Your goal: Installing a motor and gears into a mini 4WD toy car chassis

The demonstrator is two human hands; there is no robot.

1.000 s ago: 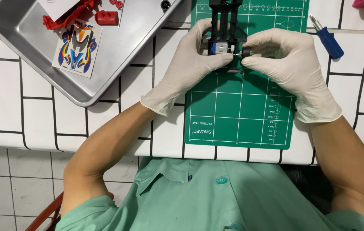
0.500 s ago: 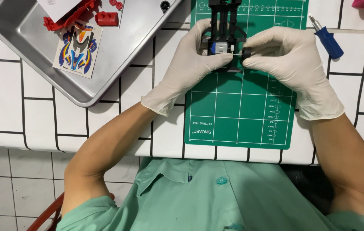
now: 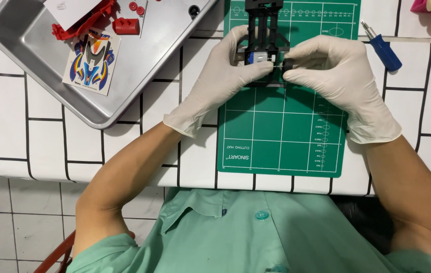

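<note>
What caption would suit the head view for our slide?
Gloved left hand and right hand hold a black toy chassis over a green cutting mat.

left hand [image 3: 220, 81] holds black chassis [image 3: 262, 30] | right hand [image 3: 337, 76] pinches small wheel [image 3: 287, 65] | green mat [image 3: 286, 131]

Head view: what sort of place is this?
Probably a hobby or model-assembly bench: a green cutting mat, a metal tray of red plastic parts, and a blue screwdriver on a tile-patterned tabletop.

Left hand [image 3: 220, 81]: white glove, palm down, fingers curled inward, tips pinched. Right hand [image 3: 339, 76]: white glove, palm down, thumb and forefinger pinched, facing left hand. Forearms bare, angled inward.
</note>
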